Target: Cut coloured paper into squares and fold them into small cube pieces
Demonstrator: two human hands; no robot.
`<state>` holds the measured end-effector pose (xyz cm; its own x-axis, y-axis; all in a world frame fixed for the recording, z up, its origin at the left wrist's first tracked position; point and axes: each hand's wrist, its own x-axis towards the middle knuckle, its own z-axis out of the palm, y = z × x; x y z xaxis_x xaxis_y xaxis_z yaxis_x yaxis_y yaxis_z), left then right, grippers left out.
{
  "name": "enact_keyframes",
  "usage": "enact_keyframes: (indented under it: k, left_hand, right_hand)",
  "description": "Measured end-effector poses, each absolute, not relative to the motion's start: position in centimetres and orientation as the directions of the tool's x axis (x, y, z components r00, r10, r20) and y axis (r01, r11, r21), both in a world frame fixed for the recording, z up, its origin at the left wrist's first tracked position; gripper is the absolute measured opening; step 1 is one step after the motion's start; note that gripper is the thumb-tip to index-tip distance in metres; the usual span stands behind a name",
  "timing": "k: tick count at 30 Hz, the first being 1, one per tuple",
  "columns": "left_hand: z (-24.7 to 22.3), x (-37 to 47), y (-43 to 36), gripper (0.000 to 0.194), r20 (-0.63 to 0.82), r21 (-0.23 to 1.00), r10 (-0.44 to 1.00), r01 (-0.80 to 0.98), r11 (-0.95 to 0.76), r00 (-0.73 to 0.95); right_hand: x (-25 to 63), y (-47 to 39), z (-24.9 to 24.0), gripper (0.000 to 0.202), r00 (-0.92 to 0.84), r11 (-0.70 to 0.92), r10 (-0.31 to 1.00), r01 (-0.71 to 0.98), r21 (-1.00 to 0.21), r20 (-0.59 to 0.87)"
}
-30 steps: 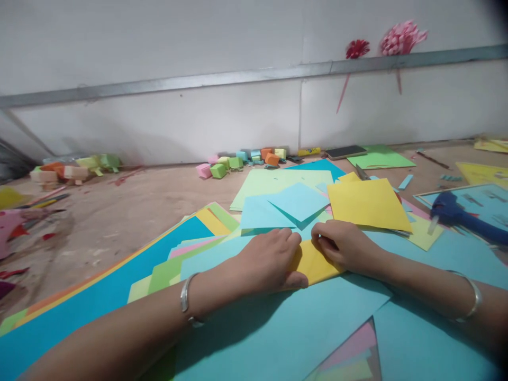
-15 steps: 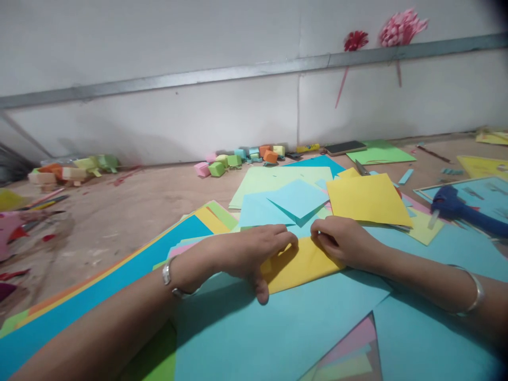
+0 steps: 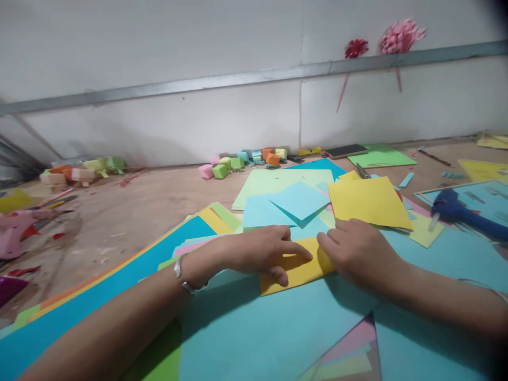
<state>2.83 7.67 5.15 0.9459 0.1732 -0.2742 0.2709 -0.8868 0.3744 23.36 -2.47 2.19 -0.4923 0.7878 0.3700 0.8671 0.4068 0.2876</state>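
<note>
A folded yellow paper (image 3: 291,278) lies on large light blue sheets (image 3: 254,328) in front of me. My left hand (image 3: 260,251) rests over its left part, open, with the index finger stretched along the paper and the thumb apart. At the paper's right end, my right hand (image 3: 359,251) is closed, its fingers curled against the paper and hiding that end. Just beyond lie smaller light blue pieces (image 3: 304,198). A yellow square sheet (image 3: 369,201) sits beyond my right hand, partly covering scissors (image 3: 362,171).
A blue glue gun (image 3: 456,209) lies at the right, a pink glue gun (image 3: 14,230) at the far left. Small paper cubes (image 3: 221,170), a yellow tube (image 3: 309,151) and a dark phone-like slab (image 3: 347,151) line the wall. Coloured sheets (image 3: 119,280) fan out under my left arm.
My left hand has slid right along the yellow paper, its index finger now straighter. My right hand has turned knuckles-up, shifted slightly right and pressed down on the right end. The view has tilted slightly.
</note>
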Motion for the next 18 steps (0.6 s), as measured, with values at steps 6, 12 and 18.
enact_keyframes:
  k: [6, 12, 18]
  left_hand:
    - [5.2, 3.2, 7.6, 0.056, -0.295, 0.334, 0.176, 0.273, -0.902, 0.939]
    - [5.8, 3.4, 7.5, 0.058, -0.341, 0.336, 0.212, 0.329, -0.882, 0.916]
    - [5.8, 3.5, 7.3, 0.057, -0.354, 0.337, 0.218, 0.342, -0.877, 0.909]
  right_hand:
    - [20.3, -6.2, 0.8, 0.024, -0.692, 0.647, 0.557, 0.708, 0.282, 0.459]
    - [19.9, -8.8, -0.6, 0.047, -0.567, 0.436, 0.765, 0.805, 0.402, 0.305]
    - [22.2, -9.1, -1.4, 0.039, -0.484, 0.344, 0.85, 0.808, 0.479, 0.207]
